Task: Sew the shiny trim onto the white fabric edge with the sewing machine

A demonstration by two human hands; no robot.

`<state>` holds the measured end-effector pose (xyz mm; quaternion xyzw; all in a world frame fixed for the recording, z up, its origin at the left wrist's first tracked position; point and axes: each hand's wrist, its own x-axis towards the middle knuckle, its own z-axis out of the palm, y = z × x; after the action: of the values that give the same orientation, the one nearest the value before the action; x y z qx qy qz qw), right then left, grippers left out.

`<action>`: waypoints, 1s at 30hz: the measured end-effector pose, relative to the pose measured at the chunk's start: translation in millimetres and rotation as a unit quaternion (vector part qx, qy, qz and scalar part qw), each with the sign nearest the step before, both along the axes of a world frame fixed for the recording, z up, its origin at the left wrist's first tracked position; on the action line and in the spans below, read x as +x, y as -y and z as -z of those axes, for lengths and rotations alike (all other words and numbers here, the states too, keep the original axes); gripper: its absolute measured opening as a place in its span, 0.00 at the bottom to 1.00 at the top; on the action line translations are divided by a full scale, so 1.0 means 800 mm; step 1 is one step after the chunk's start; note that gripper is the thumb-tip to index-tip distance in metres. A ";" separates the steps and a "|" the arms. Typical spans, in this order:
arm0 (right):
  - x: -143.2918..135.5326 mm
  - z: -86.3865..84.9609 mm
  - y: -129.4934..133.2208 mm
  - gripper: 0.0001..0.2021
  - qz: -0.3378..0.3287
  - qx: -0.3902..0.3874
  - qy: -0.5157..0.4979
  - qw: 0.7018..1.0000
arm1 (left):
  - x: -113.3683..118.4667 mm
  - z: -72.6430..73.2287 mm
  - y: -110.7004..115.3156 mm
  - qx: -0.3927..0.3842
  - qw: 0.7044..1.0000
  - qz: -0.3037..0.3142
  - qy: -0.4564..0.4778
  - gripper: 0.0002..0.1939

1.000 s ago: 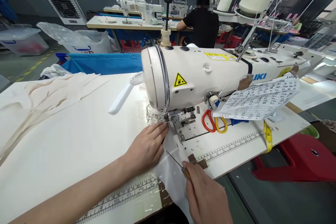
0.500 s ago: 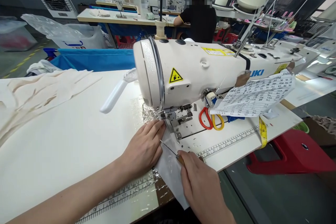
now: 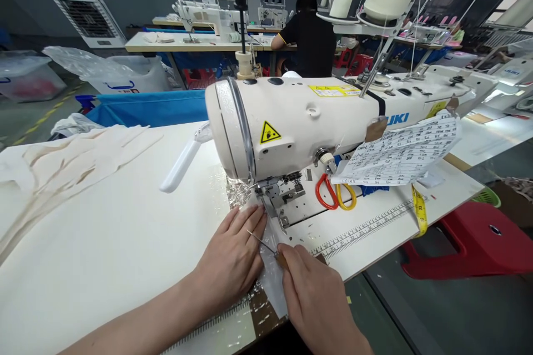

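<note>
My left hand lies flat on a strip of thin white fabric, its fingertips close to the presser foot of a white sewing machine. My right hand is closed around the wooden handle of an awl. The awl's thin metal shaft points up and left, and its tip appears over or just beside my left fingers. Below the hands the strip narrows toward the table's front edge. My left hand covers part of it.
Red- and yellow-handled scissors lie right of the needle area, below a handwritten sheet. A yellow tape measure hangs over the table edge. Cream fabric pieces lie at left. A red stool stands at right; a person sits ahead.
The view has tilted up, so the scene sits lower. The strip's lower end has drawn closer to the machine. The awl's tip has moved up to my left fingers.
</note>
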<state>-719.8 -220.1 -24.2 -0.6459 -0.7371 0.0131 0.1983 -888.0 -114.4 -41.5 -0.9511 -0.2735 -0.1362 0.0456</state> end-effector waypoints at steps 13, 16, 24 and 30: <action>-0.011 0.004 -0.023 0.17 0.015 -0.019 -0.004 1.000 | 0.001 -0.002 -0.016 0.002 0.999 -0.024 0.034 0.24; -0.015 0.004 -0.029 0.17 0.022 -0.018 0.004 1.000 | 0.003 -0.008 -0.020 0.006 0.999 -0.043 0.030 0.23; -0.013 0.003 -0.025 0.18 0.017 0.030 -0.066 0.997 | -0.006 -0.008 -0.043 0.050 0.998 -0.025 0.013 0.21; -0.013 0.004 -0.012 0.17 -0.002 0.046 -0.117 0.992 | -0.003 -0.012 -0.030 0.061 0.998 -0.014 0.024 0.20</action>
<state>-729.9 -210.4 -27.5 -0.6287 -0.7098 0.0549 0.3129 -890.3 -90.2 -31.6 -0.9390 -0.2792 -0.1744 0.0993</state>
